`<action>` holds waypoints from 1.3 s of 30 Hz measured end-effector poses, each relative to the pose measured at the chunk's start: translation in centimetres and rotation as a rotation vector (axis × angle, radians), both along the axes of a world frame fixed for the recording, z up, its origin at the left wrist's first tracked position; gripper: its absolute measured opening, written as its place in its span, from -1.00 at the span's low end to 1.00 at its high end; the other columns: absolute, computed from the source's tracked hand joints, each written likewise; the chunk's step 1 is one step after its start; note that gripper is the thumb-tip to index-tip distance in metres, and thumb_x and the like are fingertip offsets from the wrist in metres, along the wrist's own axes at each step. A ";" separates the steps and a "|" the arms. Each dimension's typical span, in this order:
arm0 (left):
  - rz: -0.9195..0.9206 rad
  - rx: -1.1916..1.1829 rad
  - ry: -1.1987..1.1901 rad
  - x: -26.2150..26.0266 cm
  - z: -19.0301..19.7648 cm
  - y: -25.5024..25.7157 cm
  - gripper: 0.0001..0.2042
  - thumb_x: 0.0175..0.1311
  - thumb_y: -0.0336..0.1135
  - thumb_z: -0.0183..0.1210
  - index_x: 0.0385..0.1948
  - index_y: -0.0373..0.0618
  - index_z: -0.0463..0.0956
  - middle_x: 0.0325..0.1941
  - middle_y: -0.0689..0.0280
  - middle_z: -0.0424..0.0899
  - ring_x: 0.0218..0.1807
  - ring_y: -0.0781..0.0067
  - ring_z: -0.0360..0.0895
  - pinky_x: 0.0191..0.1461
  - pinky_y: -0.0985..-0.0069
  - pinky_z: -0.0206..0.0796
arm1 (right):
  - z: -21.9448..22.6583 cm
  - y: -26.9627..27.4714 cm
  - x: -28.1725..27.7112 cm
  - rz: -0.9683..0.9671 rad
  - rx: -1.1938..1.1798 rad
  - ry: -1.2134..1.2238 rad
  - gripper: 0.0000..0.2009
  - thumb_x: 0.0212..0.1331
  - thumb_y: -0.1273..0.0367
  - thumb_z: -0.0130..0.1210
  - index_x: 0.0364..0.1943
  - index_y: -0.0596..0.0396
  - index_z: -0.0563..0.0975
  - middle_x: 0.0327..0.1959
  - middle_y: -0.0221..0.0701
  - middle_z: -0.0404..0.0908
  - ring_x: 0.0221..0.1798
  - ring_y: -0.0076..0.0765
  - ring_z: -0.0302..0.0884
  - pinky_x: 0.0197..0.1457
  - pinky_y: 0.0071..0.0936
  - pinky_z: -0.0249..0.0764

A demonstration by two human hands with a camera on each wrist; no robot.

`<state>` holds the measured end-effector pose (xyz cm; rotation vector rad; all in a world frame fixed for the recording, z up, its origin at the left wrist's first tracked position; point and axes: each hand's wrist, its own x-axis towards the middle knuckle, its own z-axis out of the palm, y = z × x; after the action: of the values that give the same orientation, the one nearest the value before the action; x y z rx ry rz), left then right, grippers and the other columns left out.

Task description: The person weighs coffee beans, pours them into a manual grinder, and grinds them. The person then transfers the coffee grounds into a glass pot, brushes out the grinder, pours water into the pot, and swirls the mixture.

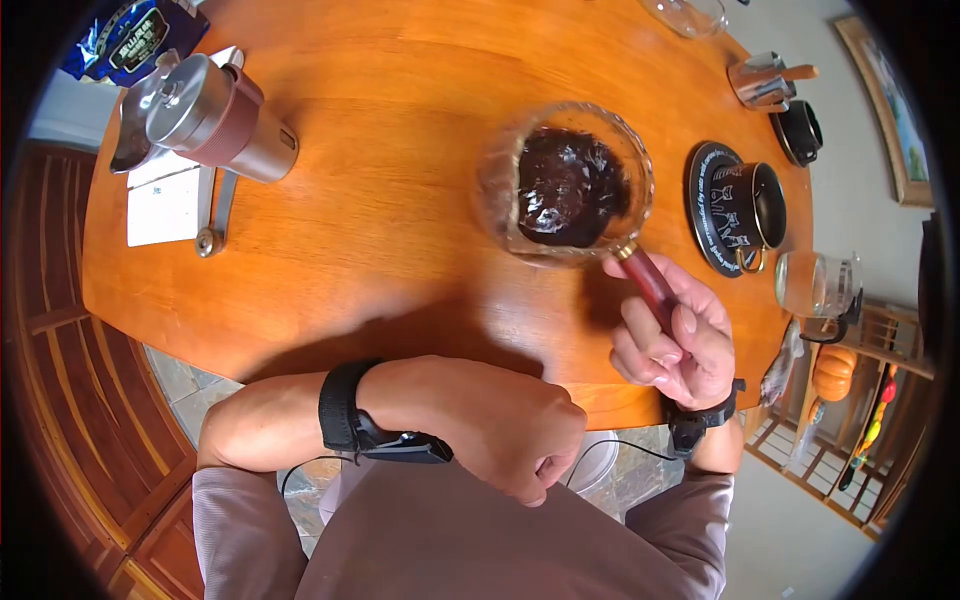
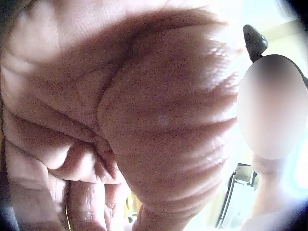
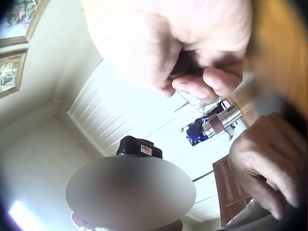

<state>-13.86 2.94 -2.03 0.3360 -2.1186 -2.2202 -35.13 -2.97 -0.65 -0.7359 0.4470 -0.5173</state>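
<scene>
In the head view my right hand [image 1: 672, 338] grips the reddish wooden handle [image 1: 650, 282] of a glass coffee pot [image 1: 642, 165]. Dark coffee [image 1: 570, 190] swirls inside, and the pot tilts over the table. The right wrist view shows the fingers [image 3: 197, 86] curled round the dark handle end. My left hand [image 1: 520, 430] hangs bent in front of my body at the table's near edge, holding nothing. Its palm [image 2: 159, 115] fills the left wrist view, with the fingers loosely curled.
A metal grinder [image 1: 225, 120] stands at left by a white scale [image 1: 165, 212] and a blue bag [image 1: 140, 40]. To the right are a black cup [image 1: 748, 205] beside a round black coaster [image 1: 703, 225], a glass jug [image 1: 810, 282] near the edge, and a metal cup [image 1: 760, 85].
</scene>
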 end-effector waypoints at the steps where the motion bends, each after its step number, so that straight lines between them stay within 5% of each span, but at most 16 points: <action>1: -0.027 0.014 -0.004 -0.1 0.1 -0.2 -0.79 0.14 -0.36 0.14 -0.57 -0.35 0.56 -0.68 0.10 0.48 -0.64 0.27 0.30 -0.45 0.30 0.21 | 0.1 0.1 0.4 0.009 -0.009 -0.032 -0.37 0.46 0.21 0.01 0.42 0.41 0.16 -0.60 -0.55 0.18 -0.60 -0.58 0.13 -0.52 -0.61 0.08; 5: -0.048 -0.057 -0.011 -0.2 -0.1 -0.2 -0.80 0.13 -0.36 0.14 -0.55 -0.35 0.58 -0.67 0.09 0.51 -0.63 0.29 0.33 -0.43 0.31 0.23 | 0.3 0.3 -0.3 -0.090 0.011 -0.007 -0.39 0.46 0.23 0.00 0.42 0.39 0.18 -0.59 -0.54 0.20 -0.60 -0.57 0.12 -0.52 -0.61 0.08; 11: -0.012 0.072 -0.015 -0.1 -0.2 -0.1 -0.80 0.12 -0.35 0.15 -0.52 -0.35 0.60 -0.64 0.06 0.54 -0.62 0.27 0.35 -0.43 0.31 0.25 | 0.5 0.4 0.3 0.014 -0.012 -0.004 -0.41 0.46 0.25 -0.04 0.40 0.44 0.18 -0.60 -0.54 0.19 -0.61 -0.57 0.10 -0.54 -0.58 0.07; 20: -0.025 0.096 -0.068 -0.5 1.2 0.0 -0.75 0.26 -0.26 0.17 -0.35 -0.31 0.68 -0.46 0.20 0.75 -0.44 0.41 0.63 -0.33 0.44 0.42 | 2.4 2.9 -1.0 -0.088 -0.019 0.080 -0.43 0.51 0.20 -0.09 0.41 0.36 0.19 -0.60 -0.52 0.19 -0.61 -0.54 0.13 -0.53 -0.58 0.09; 23: -0.014 0.137 0.151 -0.9 4.0 0.8 -0.71 0.35 -0.22 0.15 -0.25 -0.35 0.65 -0.32 0.14 0.77 -0.32 0.44 0.65 -0.22 0.45 0.45 | 2.9 2.9 -0.4 -0.149 0.035 0.055 -0.45 0.52 0.19 -0.10 0.40 0.33 0.24 -0.59 -0.52 0.21 -0.61 -0.53 0.13 -0.53 -0.57 0.09; 25: 0.194 0.592 0.513 -0.6 6.4 3.3 -0.67 0.42 -0.19 0.12 -0.08 -0.35 0.59 -0.15 0.09 0.74 -0.23 0.41 0.61 -0.10 0.46 0.47 | 3.7 3.4 -0.3 -0.245 0.003 0.096 -0.46 0.52 0.22 -0.13 0.41 0.33 0.24 -0.60 -0.53 0.21 -0.61 -0.53 0.14 -0.54 -0.56 0.09; 26: 0.210 0.584 0.496 -0.7 7.7 5.8 -0.67 0.42 -0.19 0.12 -0.08 -0.35 0.59 -0.15 0.09 0.74 -0.23 0.41 0.61 -0.10 0.46 0.47 | 3.8 3.9 -0.6 -0.265 -0.031 0.132 -0.47 0.52 0.23 -0.14 0.41 0.34 0.24 -0.60 -0.53 0.20 -0.62 -0.53 0.15 -0.54 -0.56 0.09; 28: 0.546 1.154 1.030 -1.2 9.6 11.1 -0.31 0.34 0.10 0.09 -0.04 -0.64 0.52 -0.19 0.10 0.69 -0.09 0.18 0.64 0.02 0.33 0.51 | 3.4 4.7 -1.5 -0.207 -0.057 0.111 -0.46 0.51 0.24 -0.11 0.39 0.37 0.24 -0.61 -0.52 0.20 -0.64 -0.54 0.14 -0.56 -0.56 0.09; 29: 0.562 1.145 1.025 -2.4 9.7 11.1 -0.31 0.34 0.10 0.09 -0.04 -0.64 0.52 -0.19 0.10 0.69 -0.09 0.18 0.64 0.02 0.33 0.51 | 3.4 5.0 -1.6 -0.174 -0.048 0.109 -0.46 0.50 0.24 -0.11 0.39 0.38 0.25 -0.62 -0.52 0.20 -0.64 -0.54 0.14 -0.57 -0.56 0.09; 31: 0.561 0.696 1.825 -6.0 9.6 10.6 0.03 0.28 0.31 0.13 0.16 -0.92 0.20 -0.29 -0.02 0.66 -0.19 0.26 0.65 -0.12 0.39 0.53 | 3.3 5.3 -0.9 -0.161 -0.022 0.096 -0.46 0.49 0.24 -0.08 0.37 0.41 0.25 -0.62 -0.52 0.20 -0.65 -0.54 0.14 -0.58 -0.56 0.08; 32: 0.562 0.697 1.817 -6.2 10.1 12.0 0.03 0.28 0.31 0.13 0.16 -0.92 0.20 -0.29 -0.02 0.66 -0.19 0.26 0.65 -0.12 0.39 0.53 | 3.4 5.3 -0.5 -0.180 -0.003 0.088 -0.46 0.49 0.25 -0.08 0.37 0.42 0.24 -0.62 -0.52 0.20 -0.65 -0.54 0.14 -0.58 -0.56 0.09; 34: 1.028 0.990 1.768 -6.5 11.5 14.8 0.21 0.18 0.41 0.20 0.22 -0.96 0.01 -0.37 -0.06 0.64 -0.26 0.34 0.66 -0.33 0.48 0.48 | 3.5 5.0 0.4 -0.217 0.014 0.048 -0.46 0.48 0.27 -0.07 0.37 0.43 0.24 -0.62 -0.52 0.20 -0.65 -0.54 0.14 -0.57 -0.57 0.11; 35: 1.024 0.988 1.764 -7.0 11.4 13.6 0.21 0.18 0.41 0.20 0.22 -0.96 0.01 -0.37 -0.06 0.64 -0.26 0.34 0.66 -0.33 0.48 0.48 | 3.5 5.2 0.3 -0.220 0.011 0.044 -0.46 0.48 0.27 -0.07 0.37 0.43 0.24 -0.62 -0.52 0.20 -0.65 -0.54 0.14 -0.57 -0.57 0.11; 37: 0.016 0.771 2.337 -8.5 11.0 9.4 0.20 0.17 0.34 0.28 0.23 -0.97 -0.02 -0.43 -0.03 0.62 -0.31 0.42 0.64 -0.47 0.47 0.40 | 3.4 5.5 -0.3 -0.197 -0.019 0.039 -0.46 0.48 0.28 -0.07 0.37 0.43 0.24 -0.62 -0.52 0.21 -0.65 -0.54 0.14 -0.55 -0.58 0.11; 38: 0.012 0.773 2.335 -6.3 10.5 9.9 0.20 0.17 0.34 0.28 0.23 -0.97 -0.02 -0.43 -0.03 0.62 -0.31 0.42 0.64 -0.47 0.47 0.40 | 3.1 5.6 -0.7 -0.152 -0.025 -0.001 -0.46 0.47 0.29 -0.07 0.38 0.42 0.24 -0.62 -0.52 0.21 -0.65 -0.55 0.12 -0.55 -0.58 0.10; 39: 0.072 0.887 1.880 -2.5 9.8 11.2 0.20 0.16 0.32 0.29 0.24 -0.96 -0.04 -0.37 -0.13 0.63 -0.25 0.30 0.67 -0.41 0.44 0.44 | 3.1 5.9 -0.5 -0.158 -0.025 0.000 -0.46 0.47 0.29 -0.07 0.38 0.42 0.24 -0.62 -0.52 0.21 -0.65 -0.55 0.12 -0.55 -0.58 0.10</action>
<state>-16.32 14.14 7.77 -1.1335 -0.1393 -1.6715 -35.61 2.88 2.49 -0.7278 0.5020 -0.6719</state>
